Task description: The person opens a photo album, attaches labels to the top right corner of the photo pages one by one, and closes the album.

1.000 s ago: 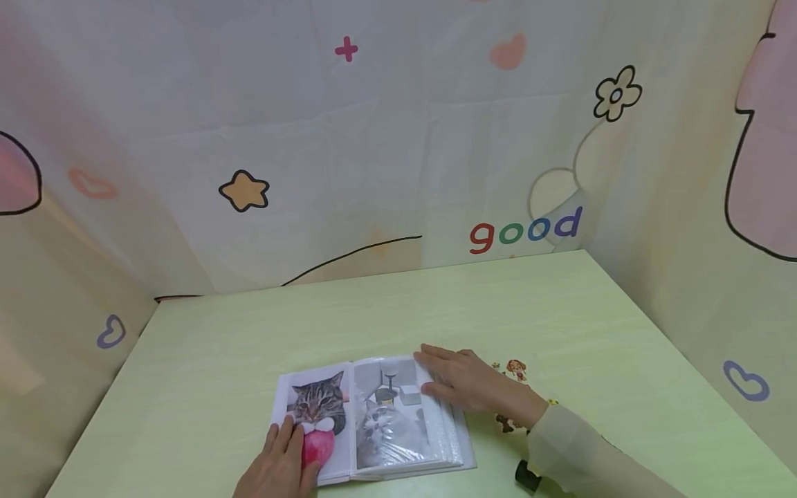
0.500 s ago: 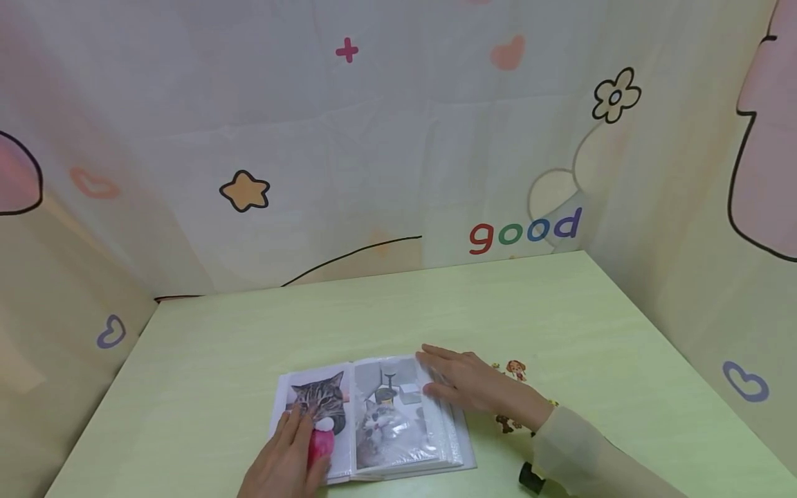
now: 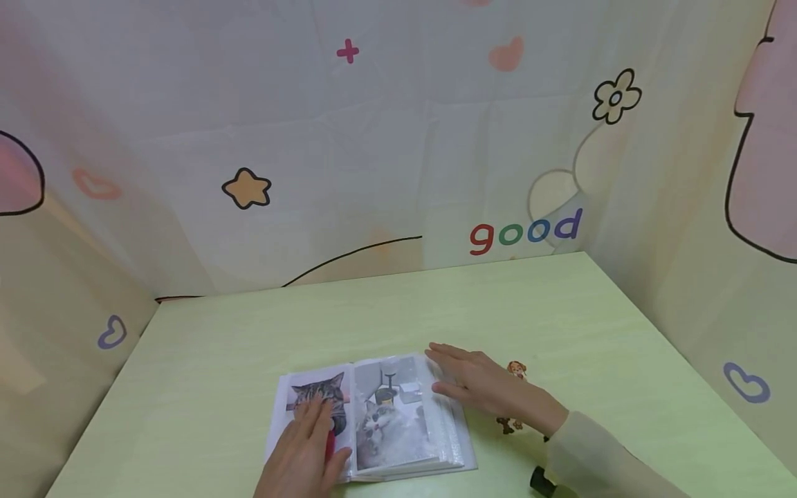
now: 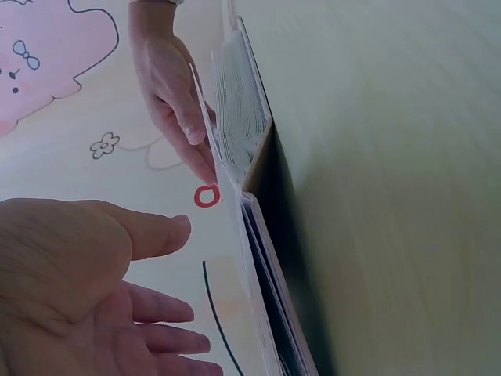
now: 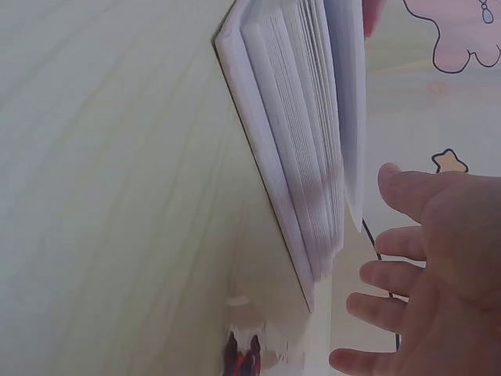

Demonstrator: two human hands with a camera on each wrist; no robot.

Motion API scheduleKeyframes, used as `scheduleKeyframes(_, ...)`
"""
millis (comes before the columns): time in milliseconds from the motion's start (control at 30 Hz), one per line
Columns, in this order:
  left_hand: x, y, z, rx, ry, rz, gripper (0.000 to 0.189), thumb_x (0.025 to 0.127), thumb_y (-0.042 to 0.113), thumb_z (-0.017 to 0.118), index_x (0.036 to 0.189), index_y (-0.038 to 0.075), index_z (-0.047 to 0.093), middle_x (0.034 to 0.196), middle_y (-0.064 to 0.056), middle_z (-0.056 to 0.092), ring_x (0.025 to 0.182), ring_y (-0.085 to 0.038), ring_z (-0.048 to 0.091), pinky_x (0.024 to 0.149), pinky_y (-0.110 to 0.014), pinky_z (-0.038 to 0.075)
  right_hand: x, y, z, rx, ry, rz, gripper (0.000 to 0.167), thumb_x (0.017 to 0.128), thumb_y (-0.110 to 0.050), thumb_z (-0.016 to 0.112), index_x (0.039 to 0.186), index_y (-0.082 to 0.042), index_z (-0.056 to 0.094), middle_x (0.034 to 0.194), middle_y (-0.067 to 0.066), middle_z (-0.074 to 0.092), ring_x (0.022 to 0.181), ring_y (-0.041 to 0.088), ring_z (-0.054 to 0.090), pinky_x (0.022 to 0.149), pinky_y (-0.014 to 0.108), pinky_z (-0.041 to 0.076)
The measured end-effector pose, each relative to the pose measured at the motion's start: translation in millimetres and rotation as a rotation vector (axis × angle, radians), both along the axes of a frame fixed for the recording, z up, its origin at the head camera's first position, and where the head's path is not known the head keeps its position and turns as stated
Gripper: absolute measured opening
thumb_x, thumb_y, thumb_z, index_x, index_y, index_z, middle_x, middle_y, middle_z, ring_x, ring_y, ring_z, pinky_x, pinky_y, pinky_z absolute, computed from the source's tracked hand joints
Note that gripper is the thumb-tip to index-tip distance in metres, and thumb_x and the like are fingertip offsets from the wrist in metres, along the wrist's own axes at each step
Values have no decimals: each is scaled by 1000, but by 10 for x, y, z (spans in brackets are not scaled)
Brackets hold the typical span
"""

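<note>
A photo album (image 3: 451, 443) lies spread on the pale green table, thick with white sleeved pages on its right side. Its left page carries a tabby cat picture (image 3: 319, 387); the right page has a pale photo of a white-and-grey cat (image 3: 380, 422). My left hand (image 3: 301, 446) is over the left page, fingers extended, covering part of the tabby. In the left wrist view a small gap shows between its fingers and the pages (image 4: 239, 102). My right hand (image 3: 482, 380), fingers straight, is at the right page's upper outer edge; the right wrist view shows it apart from the page stack (image 5: 301, 141).
Cartoon dog stickers (image 3: 516, 369) lie on the table (image 3: 373, 311) right of the album, partly hidden by my right forearm. A black cylindrical object (image 3: 543, 481) sits near the right sleeve (image 3: 598, 456). A printed cloth wall (image 3: 280, 138) encloses the table's back and sides.
My left hand has slid up and right across the left page, covering more of the tabby. My right hand has shifted slightly right, off the page's edge. The album stays put.
</note>
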State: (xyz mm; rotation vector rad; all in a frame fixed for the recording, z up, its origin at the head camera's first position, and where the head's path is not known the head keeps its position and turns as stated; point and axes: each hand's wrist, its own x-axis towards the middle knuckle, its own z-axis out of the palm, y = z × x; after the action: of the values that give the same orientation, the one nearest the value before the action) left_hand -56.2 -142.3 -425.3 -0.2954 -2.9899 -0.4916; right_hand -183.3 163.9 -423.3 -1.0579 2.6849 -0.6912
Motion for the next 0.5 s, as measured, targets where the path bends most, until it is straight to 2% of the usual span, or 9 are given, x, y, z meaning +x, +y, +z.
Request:
scheduleKeyframes(100,-2,20,9,14,37,-28,70,92,33,76,143,-10,53,151,-29,48,140,-49,44,110,-59,41,10,34,8,0,16,-2,64,108,-39,54,157,-1,41,164,19,35,149,38,34,114,63,33)
scheduleKeyframes(333,-36,94,99,22,-8,-47,75,95,36,74,150,-7,46,157,-28,41,144,-49,38,112,-61,37,45,152,43,12,35,-35,63,107,-41,55,157,-4,43,164,15,36,148,37,38,113,61,36)
scheduleKeyframes(500,-58,170,156,29,25,-71,74,96,36,74,150,-7,47,159,-25,40,145,-46,38,112,-61,37,78,238,85,15,26,-68,64,107,-42,55,158,-6,42,164,14,35,148,36,37,113,61,35)
